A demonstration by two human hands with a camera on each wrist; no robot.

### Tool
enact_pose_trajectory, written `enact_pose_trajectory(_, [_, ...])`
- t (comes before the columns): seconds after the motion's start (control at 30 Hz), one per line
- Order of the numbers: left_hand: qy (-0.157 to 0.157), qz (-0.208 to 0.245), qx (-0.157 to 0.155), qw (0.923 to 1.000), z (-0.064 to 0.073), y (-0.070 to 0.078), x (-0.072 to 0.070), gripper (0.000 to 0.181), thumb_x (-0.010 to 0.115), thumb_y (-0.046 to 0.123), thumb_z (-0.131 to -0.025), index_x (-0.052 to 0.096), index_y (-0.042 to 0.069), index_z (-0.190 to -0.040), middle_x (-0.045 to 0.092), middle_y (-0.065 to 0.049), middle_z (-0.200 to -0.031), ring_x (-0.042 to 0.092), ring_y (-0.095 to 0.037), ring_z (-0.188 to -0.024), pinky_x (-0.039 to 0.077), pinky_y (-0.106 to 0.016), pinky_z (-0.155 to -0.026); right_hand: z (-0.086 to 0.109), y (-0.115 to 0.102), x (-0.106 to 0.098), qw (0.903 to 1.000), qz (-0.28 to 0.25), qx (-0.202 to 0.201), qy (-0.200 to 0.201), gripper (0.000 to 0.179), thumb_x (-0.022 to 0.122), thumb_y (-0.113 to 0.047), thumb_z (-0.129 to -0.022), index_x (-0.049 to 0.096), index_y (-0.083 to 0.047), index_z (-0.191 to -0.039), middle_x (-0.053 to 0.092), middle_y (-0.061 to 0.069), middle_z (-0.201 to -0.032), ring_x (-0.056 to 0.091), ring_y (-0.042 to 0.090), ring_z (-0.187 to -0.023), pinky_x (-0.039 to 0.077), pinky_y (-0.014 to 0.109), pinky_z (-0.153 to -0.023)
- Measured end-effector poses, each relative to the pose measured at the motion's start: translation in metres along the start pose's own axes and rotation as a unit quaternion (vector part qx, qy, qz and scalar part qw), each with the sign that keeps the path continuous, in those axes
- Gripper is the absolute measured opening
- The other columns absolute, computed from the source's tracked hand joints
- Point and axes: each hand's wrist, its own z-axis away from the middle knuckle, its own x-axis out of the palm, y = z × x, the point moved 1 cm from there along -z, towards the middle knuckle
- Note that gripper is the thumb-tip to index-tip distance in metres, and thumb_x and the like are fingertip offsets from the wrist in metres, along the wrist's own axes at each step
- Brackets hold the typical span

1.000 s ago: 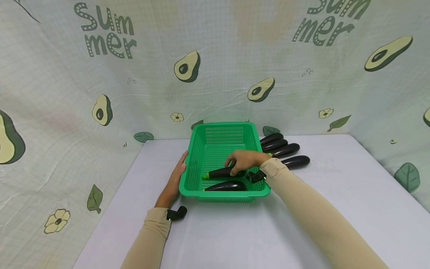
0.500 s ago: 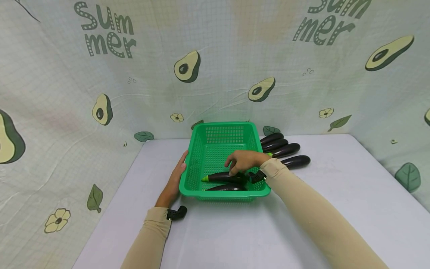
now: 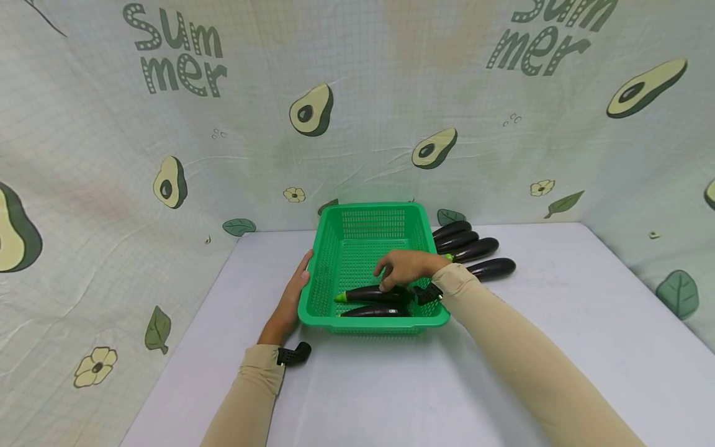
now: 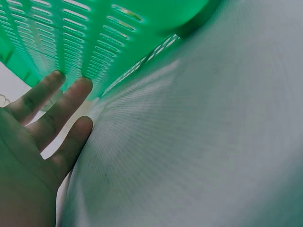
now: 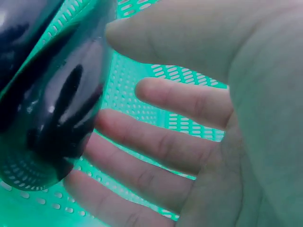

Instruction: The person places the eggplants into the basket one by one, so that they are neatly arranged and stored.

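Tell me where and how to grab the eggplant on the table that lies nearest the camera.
Probably the thick body of that eggplant, coming from above and the right, gripping across its width. It lies on its side, its rounded end pointing right, away from the green basket. The right sleeve hides its other end.

The left hand [image 3: 288,305] is resting against the side of a green basket [image 3: 374,322], while the right hand [image 3: 410,265] is touching the farther of two eggplants [image 3: 364,294] inside. Four more eggplants [image 3: 476,249] are lying on the table [image 3: 357,397] to the right.
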Motion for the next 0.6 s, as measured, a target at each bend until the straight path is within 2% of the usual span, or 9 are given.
enact_pose_trajectory(0.17, [-0.004,-0.003,0.001,1.0,0.0,0.0,0.0,0.054,0.024,0.041,-0.11,0.014,0.034,-0.162,0.01,0.007,-0.166,0.006,-0.018,-0.151,0.005,-0.056,-0.117,0.006,-0.003,-0.007,0.9985,-0.032,-0.024,0.037,0.043,0.068,-0.02,-0.097,0.059,-0.002,-0.135,0.067,0.013,-0.12,0.068,0.029,-0.101,0.056,0.042,-0.08])
enact_pose_trajectory(0.37, [-0.002,-0.002,0.004,1.0,-0.001,0.0,0.001,0.052,0.023,0.041,-0.11,0.015,0.036,-0.161,0.012,0.008,-0.166,0.007,-0.017,-0.151,0.006,-0.056,-0.117,0.021,-0.005,-0.02,0.9903,-0.075,-0.063,0.098,0.04,0.069,-0.019,-0.097,0.061,-0.005,-0.134,0.067,0.014,-0.119,0.066,0.031,-0.101,0.054,0.051,-0.084])
enact_pose_trajectory(0.53, [0.001,-0.002,0.004,1.0,-0.001,-0.001,0.001,0.052,0.023,0.042,-0.109,0.016,0.039,-0.16,0.013,0.011,-0.165,0.008,-0.016,-0.15,0.007,-0.056,-0.117,0.037,0.003,-0.029,0.9821,-0.106,-0.076,0.136,0.042,0.068,-0.021,-0.098,0.059,-0.007,-0.136,0.066,0.011,-0.122,0.066,0.024,-0.102,0.055,0.042,-0.084])
enact_pose_trajectory(0.6, [0.002,-0.003,0.003,1.0,-0.001,-0.001,0.002,0.051,0.024,0.042,-0.109,0.017,0.039,-0.16,0.014,0.011,-0.165,0.009,-0.015,-0.15,0.007,-0.055,-0.117,0.045,0.008,-0.031,0.9776,-0.125,-0.083,0.148,0.043,0.068,-0.021,-0.098,0.058,-0.006,-0.137,0.065,0.013,-0.125,0.066,0.025,-0.106,0.055,0.041,-0.086])
